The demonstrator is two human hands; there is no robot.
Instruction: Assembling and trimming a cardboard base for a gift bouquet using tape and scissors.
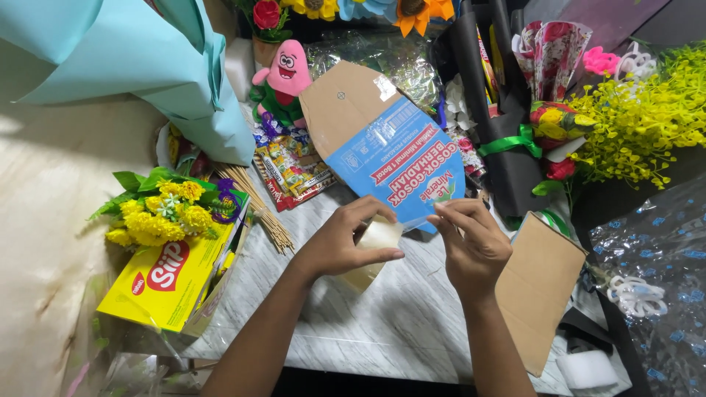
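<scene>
The left hand (340, 246) grips a tape roll (373, 250) over the bench (390, 323). The right hand (471, 242), just beside it, pinches the tape end against the cardboard (390, 147), which stretches away up-left.

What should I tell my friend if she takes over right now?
Left hand holds the roll of clear tape over the marble table.
Right hand pinches the tape's end at the bottom tip of the cut cardboard piece.
Cardboard shape is already cut, blue printed side up.
No tape strip shows stuck on it yet; that looks like what is left.
Yellow flowers lie on the yellow box, left.
</scene>
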